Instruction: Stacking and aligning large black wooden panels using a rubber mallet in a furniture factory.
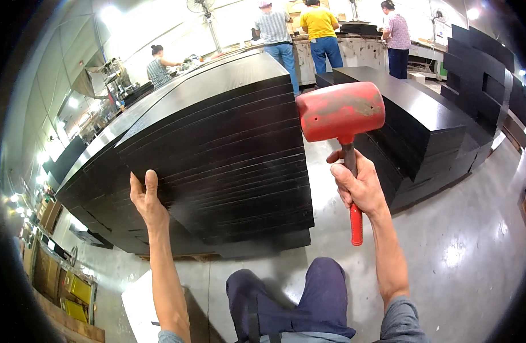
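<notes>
Red mallet [343, 113] nearest, head uppermost, by the right corner of a tall stack of black boards [240, 154]; its barrel-shaped head is scuffed grey-brown along the side, and whether it touches the boards I cannot tell. Right hand [360, 184] clamped around the dark shaft below the head, red lower end of the handle [356, 226] jutting out beneath the fist. Left hand [148, 199] at the front side of the tall stack, thumb pointing up and apart from the fingers, gripping nothing (fingertip contact is hard to confirm from this angle). Board edges lie layered, top face shiny under the lamps; pallet wood [203, 258] shows at the base. Across a strip of grey floor [457, 246], a lower stack of black boards [414, 111]; dark panels [474, 74] with cut-outs stand at far right. Wearer's legs [323, 291], in dark blue trousers, between the forearms. Background: three people [320, 22] standing at a long counter [363, 50], the middle one in yellow; a fourth person [158, 70], in stripes, farther left, beyond the tall stack
</notes>
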A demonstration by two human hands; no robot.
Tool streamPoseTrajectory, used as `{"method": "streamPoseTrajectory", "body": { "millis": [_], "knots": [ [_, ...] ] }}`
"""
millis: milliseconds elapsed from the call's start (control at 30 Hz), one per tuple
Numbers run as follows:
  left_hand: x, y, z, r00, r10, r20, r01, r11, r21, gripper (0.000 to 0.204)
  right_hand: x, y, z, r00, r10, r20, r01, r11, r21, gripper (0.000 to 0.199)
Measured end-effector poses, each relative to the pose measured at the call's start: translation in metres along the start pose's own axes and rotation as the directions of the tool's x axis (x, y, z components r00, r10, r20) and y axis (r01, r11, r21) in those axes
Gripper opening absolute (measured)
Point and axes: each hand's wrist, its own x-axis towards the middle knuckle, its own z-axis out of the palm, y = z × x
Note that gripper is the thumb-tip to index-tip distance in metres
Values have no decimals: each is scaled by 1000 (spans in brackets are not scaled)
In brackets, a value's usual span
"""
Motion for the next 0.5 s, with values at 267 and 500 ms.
{"method": "streamPoseTrajectory", "body": {
  "millis": [267, 500],
  "knots": [
    [3, 0, -2, 1000, -18, -12, 18, 999, -36, 103, 1, -2, 4, 998, -43, -39, 43, 999, -8, 41],
    [2, -2, -5, 999, -36, -6, 36, 998, -52, 98, -1, -4, 11, 989, -103, -103, 104, 995, 2, 39]
  ]
}}
